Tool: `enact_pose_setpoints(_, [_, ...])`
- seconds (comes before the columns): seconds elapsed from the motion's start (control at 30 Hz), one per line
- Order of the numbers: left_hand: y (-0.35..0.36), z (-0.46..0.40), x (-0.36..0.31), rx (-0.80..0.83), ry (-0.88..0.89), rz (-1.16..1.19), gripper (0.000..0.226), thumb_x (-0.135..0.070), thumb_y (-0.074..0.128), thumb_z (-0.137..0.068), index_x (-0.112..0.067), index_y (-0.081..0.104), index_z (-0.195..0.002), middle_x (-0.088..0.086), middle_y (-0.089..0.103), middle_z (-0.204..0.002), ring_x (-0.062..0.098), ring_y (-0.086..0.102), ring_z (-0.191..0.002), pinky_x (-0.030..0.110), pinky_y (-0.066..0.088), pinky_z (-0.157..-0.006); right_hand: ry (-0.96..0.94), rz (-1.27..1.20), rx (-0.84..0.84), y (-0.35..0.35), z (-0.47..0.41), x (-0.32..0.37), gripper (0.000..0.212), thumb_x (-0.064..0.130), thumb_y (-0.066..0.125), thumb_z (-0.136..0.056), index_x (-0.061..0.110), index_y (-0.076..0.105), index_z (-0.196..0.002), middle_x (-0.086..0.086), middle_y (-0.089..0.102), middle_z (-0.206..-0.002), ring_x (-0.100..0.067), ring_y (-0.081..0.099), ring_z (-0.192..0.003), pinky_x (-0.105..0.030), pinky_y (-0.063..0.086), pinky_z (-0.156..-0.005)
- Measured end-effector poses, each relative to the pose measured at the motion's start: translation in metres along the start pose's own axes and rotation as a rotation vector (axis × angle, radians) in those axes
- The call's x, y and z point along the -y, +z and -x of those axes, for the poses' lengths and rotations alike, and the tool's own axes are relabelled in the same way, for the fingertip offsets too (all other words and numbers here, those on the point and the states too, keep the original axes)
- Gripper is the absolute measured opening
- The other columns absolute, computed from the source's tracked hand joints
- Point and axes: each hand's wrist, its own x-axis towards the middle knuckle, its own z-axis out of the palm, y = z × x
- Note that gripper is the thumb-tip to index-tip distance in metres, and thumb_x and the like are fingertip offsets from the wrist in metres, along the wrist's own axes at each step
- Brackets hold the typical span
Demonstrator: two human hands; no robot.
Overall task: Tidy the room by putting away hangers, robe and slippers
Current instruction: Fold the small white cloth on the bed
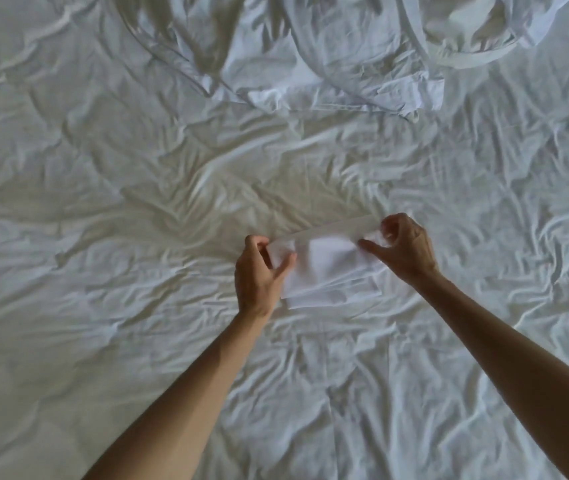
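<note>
A small folded white cloth, possibly a robe belt or a folded strip though the fabric gives no sure sign of which, lies just below the middle of the view on a wrinkled white bed sheet, with its layered lower edges fanned slightly toward 6 o'clock. The left hand pinches the cloth's end at 9 o'clock, thumb on top and curled fingers gripping the edge. The right hand pinches the opposite end at 3 o'clock, thumb stretched inward across the fabric and the fingers curled over the upper corner, so a narrow band of cloth runs taut between the two hands along the fold's far edge. Both bare forearms come in from the lower edge, the left from about 7 o'clock and the right from about 4 o'clock. Well apart from the cloth, toward 12 o'clock at the top of the view, lies a crumpled white garment, likely the robe, with seamed edges and a broad band looping through it toward 1 o'clock; it rests on the same sheet, which fills the whole frame in creases
</note>
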Motion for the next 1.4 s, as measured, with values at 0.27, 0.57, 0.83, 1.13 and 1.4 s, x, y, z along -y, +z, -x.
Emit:
enact_pose_setpoints(0.27, [0.024, -0.009, -0.014, 0.209, -0.315, -0.060, 0.054, -0.047, 0.084, -0.060, -0.018, 0.076, -0.105, 0.004, 0.077, -0.098, 0.023, 0.072, -0.094, 0.032, 0.056, -0.073, 0.120, 0.174, 0.405, 0.009, -0.019, 0.033, 0.067, 0.062, 0.078, -0.074, 0.000, 0.073, -0.099, -0.017, 0.072, -0.094, -0.033, 0.068, -0.095, -0.038, 0.053, -0.077])
enact_pose_setpoints(0.57, [-0.042, 0.018, -0.048, 0.394, -0.334, 0.137, 0.036, -0.040, 0.087, -0.072, -0.015, 0.077, -0.096, 0.004, 0.077, -0.092, 0.024, 0.073, -0.093, 0.031, 0.051, -0.066, 0.351, -0.271, 0.308, -0.046, 0.049, 0.062, 0.048, 0.046, 0.080, -0.079, 0.005, 0.074, -0.101, -0.010, 0.074, -0.095, -0.026, 0.072, -0.090, -0.040, 0.059, -0.080])
enact_pose_setpoints(0.83, [-0.143, 0.103, -0.122, 0.222, -0.254, 0.356, 0.024, -0.022, 0.082, -0.082, -0.011, 0.072, -0.101, 0.006, 0.076, -0.095, 0.018, 0.072, -0.086, 0.030, 0.055, -0.067, 0.184, -0.338, 0.286, -0.143, 0.114, 0.132, 0.042, 0.045, 0.082, -0.078, 0.005, 0.076, -0.084, -0.012, 0.075, -0.080, -0.023, 0.071, -0.074, -0.039, 0.055, -0.066])
enact_pose_setpoints(1.13, [-0.235, 0.188, -0.200, -0.005, -0.098, 0.402, 0.018, -0.015, 0.078, -0.085, -0.019, 0.068, -0.099, -0.002, 0.072, -0.095, 0.013, 0.068, -0.087, 0.030, 0.054, -0.078, 0.056, -0.565, 0.343, -0.229, 0.185, 0.187, 0.044, 0.042, 0.084, -0.075, 0.000, 0.075, -0.086, -0.004, 0.071, -0.075, -0.017, 0.067, -0.070, -0.037, 0.053, -0.066])
enact_pose_setpoints(1.4, [-0.351, 0.298, -0.155, -0.339, -0.122, 0.489, 0.032, -0.033, 0.081, -0.074, -0.015, 0.069, -0.097, -0.001, 0.072, -0.088, 0.013, 0.066, -0.080, 0.032, 0.052, -0.074, -0.223, -0.564, 0.577, -0.214, 0.271, 0.307, 0.041, 0.031, 0.084, -0.080, -0.008, 0.073, -0.089, -0.008, 0.067, -0.076, -0.017, 0.060, -0.068, -0.032, 0.045, -0.063])
